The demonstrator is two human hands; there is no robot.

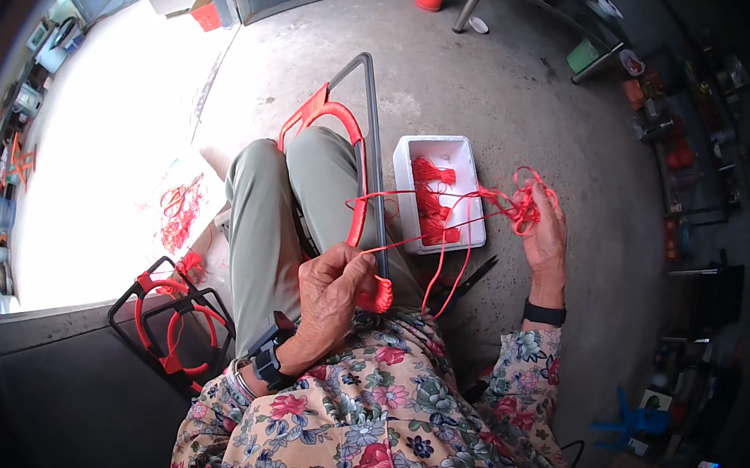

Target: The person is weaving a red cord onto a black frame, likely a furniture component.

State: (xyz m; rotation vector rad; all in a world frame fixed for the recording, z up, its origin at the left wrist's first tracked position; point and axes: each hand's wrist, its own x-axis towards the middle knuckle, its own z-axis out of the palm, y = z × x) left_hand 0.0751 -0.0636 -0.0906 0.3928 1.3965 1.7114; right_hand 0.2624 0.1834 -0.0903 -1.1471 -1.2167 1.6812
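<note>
Across my lap rests a dark metal frame [374, 103] with a curved part wrapped in red cord [357, 224]. My left hand [329, 287] is closed at the frame's near end, pinching a strand beside a thick red wrapped section [377, 295]. Out to the right, my right hand [547, 237] holds a loose tangle of red cord [524, 211] at its fingers. Several strands stretch between the two hands, and a loop hangs down toward my shirt. Beneath these strands a white foam box [403, 179] holds bundles of red cord [430, 212].
Left of my legs lie more red cord [181, 212] on a pale surface and dark frames with red-wrapped rings [200, 313]. Black scissors or a similar dark tool [479, 272] lie beside the foam box. A metal-legged table [471, 6] stands ahead; cluttered shelves [685, 151] line the right.
</note>
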